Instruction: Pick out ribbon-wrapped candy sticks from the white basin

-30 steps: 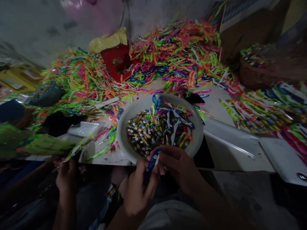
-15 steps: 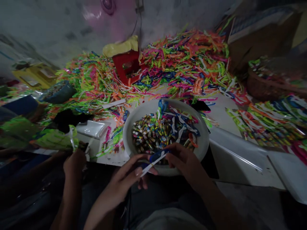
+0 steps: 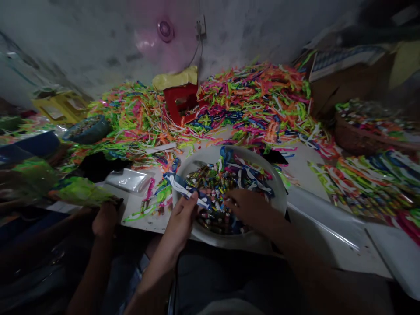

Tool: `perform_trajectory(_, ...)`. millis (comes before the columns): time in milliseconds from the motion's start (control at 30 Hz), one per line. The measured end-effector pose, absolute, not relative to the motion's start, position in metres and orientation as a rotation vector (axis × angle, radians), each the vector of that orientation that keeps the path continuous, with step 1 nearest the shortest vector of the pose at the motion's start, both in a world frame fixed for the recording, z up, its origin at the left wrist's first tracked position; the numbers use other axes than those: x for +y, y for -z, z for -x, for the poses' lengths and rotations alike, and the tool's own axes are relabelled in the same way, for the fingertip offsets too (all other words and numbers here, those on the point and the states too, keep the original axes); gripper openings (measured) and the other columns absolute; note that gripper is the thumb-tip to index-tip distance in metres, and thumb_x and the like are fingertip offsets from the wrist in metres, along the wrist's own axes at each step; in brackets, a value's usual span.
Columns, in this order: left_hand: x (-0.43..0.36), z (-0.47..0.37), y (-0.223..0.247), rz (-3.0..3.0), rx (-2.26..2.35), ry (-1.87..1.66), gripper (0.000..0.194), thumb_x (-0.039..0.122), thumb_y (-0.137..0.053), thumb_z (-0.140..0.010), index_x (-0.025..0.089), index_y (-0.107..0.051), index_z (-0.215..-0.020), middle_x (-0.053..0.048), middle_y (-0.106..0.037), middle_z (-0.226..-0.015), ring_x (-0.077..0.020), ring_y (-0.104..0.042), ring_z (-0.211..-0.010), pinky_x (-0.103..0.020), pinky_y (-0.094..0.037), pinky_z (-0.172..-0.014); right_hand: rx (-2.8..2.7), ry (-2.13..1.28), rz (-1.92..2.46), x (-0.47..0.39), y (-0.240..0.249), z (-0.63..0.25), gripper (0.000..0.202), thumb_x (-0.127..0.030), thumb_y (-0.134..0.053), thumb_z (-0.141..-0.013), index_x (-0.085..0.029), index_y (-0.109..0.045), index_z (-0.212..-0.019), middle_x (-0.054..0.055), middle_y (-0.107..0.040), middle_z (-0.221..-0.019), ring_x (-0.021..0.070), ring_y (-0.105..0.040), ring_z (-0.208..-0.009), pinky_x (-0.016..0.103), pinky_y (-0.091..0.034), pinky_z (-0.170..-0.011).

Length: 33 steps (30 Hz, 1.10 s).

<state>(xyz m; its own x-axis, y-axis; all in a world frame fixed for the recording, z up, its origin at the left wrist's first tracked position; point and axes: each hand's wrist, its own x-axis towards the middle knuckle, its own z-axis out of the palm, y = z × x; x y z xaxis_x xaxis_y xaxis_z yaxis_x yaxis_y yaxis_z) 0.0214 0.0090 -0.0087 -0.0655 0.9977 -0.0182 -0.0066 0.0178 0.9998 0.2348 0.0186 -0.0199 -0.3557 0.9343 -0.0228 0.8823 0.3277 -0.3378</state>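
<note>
My left hand is closed on a folded blue plastic strip with a white band along it, pinched between thumb and fingers over the left rim of a white basin. In the basin lie small printed cylinders with wrappers in several colours, and blue and white strips at its right side. Over the cylinders, my right hand reaches in from the right with curled fingertips close to them. Whether anything is between those fingertips is hidden.
A large heap of bright plastic strips lies against the wall around a red stool. Clear plastic sheets and rows of strips with cylinders lie to the right. At left, another person's hand is beside green strips.
My hands were together on the blue strip at the basin's front edge. The left has carried it up and leftward; the right has let go and moved over the cylinders. The view has tilted upward.
</note>
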Motion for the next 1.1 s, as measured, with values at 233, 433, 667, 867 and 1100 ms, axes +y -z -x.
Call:
perform_trajectory(233,0.015,-0.066,0.025,-0.956,0.980,-1.060,0.034,0.037,-0.060,-0.080,0.013,-0.059,-0.104,-0.003,-0.066,-0.070,-0.0141,-0.063,-0.059,-0.023,-0.048,-0.055,-2.665,-0.223,1.604,0.040,0.040,-0.223,0.022,-0.009,-0.048,-0.084,-0.014,-0.066,-0.096,0.014,-0.064,-0.096,0.0257,-0.056,-0.095,0.032,-0.038,-0.076)
perform_trajectory(433,0.013,-0.062,0.027,-0.916,0.911,-0.988,0.033,0.030,-0.065,-0.077,0.012,-0.061,-0.104,-0.005,-0.069,-0.082,-0.0090,-0.060,-0.060,-0.019,-0.048,-0.059,-2.417,-0.444,1.454,0.034,0.033,-0.235,0.020,-0.021,-0.047,-0.089,-0.016,-0.062,-0.101,0.008,-0.065,-0.094,0.0185,-0.059,-0.088,0.027,-0.038,-0.075)
perform_trajectory(667,0.020,-0.066,0.033,-0.777,0.971,-1.233,0.040,0.029,-0.069,-0.074,0.014,-0.057,-0.110,-0.004,-0.069,-0.088,-0.0070,-0.059,-0.057,-0.018,-0.050,-0.054,-1.725,-0.804,1.448,-0.001,0.040,-0.233,0.019,-0.038,-0.051,-0.085,-0.019,-0.051,-0.087,0.001,-0.061,-0.074,0.0157,-0.058,-0.069,0.024,-0.041,-0.063)
perform_trajectory(867,0.020,-0.066,0.033,-0.813,1.008,-1.199,0.044,0.025,-0.073,-0.070,0.016,-0.061,-0.112,-0.004,-0.071,-0.086,-0.0109,-0.065,-0.070,-0.021,-0.055,-0.064,-1.715,-0.730,1.493,-0.017,0.051,-0.222,0.018,-0.035,-0.057,-0.082,-0.022,-0.048,-0.089,-0.002,-0.063,-0.076,0.0150,-0.062,-0.069,0.022,-0.040,-0.060)
perform_trajectory(1100,0.019,-0.065,0.035,-0.840,1.075,-1.157,0.047,0.027,-0.074,-0.068,0.014,-0.062,-0.112,-0.006,-0.072,-0.087,-0.0135,-0.068,-0.068,-0.022,-0.057,-0.061,-1.720,-0.653,1.521,-0.016,0.053,-0.223,0.020,-0.037,-0.059,-0.080,-0.022,-0.048,-0.086,-0.003,-0.061,-0.072,0.0138,-0.060,-0.063,0.020,-0.037,-0.056)
